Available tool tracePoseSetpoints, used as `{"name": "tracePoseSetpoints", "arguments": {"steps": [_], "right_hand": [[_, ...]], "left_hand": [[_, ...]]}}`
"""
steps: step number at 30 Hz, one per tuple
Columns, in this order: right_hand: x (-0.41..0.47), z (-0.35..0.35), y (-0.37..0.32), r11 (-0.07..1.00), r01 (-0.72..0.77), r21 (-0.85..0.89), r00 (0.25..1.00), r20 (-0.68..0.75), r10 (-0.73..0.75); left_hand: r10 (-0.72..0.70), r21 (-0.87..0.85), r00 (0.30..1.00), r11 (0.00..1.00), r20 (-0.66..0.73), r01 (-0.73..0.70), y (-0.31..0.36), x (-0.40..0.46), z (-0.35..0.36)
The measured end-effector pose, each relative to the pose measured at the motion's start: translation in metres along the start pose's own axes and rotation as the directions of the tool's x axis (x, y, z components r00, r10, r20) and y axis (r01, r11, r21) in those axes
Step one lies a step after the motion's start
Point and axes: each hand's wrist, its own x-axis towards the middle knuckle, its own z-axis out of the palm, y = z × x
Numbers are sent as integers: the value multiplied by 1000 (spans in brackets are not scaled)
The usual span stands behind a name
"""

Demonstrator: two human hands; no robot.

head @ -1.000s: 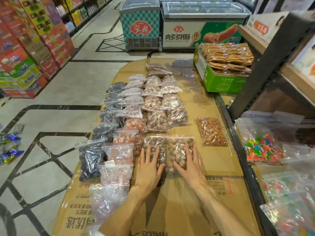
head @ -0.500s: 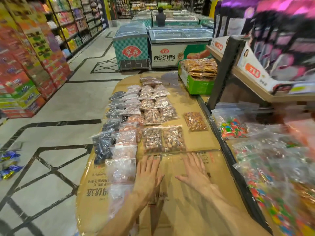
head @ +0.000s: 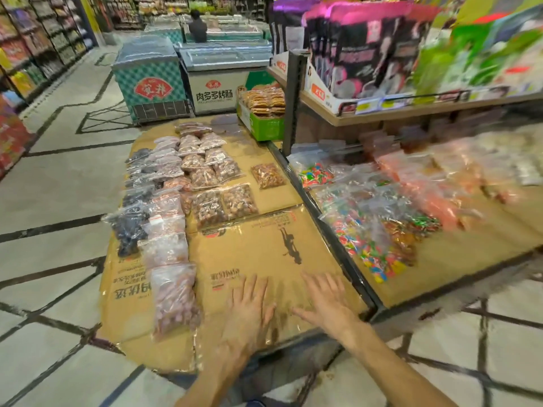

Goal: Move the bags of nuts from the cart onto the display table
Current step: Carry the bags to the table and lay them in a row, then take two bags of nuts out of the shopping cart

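Clear bags of nuts lie in rows on the cardboard-covered display table. A lone bag of orange nuts sits to their right. Dark and pale bags run down the table's left side. My left hand and my right hand hover flat over the bare cardboard near the table's front edge, fingers spread, holding nothing. No cart shows in this view.
To the right stands a shelf unit with bags of coloured candy on its lower deck. A green box of snacks sits at the table's far end. Chest freezers stand beyond, and a person far back.
Both hands left the two front nut bags and drew back toward the table's near edge. The view pulled back and swung right.
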Motion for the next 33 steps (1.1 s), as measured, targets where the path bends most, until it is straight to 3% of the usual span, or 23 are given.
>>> {"name": "tracePoseSetpoints", "arguments": {"steps": [3,9,16,28,33], "right_hand": [[-60,8,27,998,-55,11,998,-28,55],[-166,13,86,960,-253,122,963,-63,262],[-260,18,190,872,-429,234,879,-114,463],[-409,30,452,690,-652,315,697,-108,709],[-463,23,554,612,-715,338,622,-93,778]], "left_hand": [[16,-67,1000,998,-10,-16,41,-38,-3],[230,-56,973,972,-1,-229,132,-78,-2],[460,-11,887,888,33,-460,269,-72,19],[695,46,711,711,111,-702,601,-52,62],[765,-22,635,640,107,-768,726,-51,76]]}}
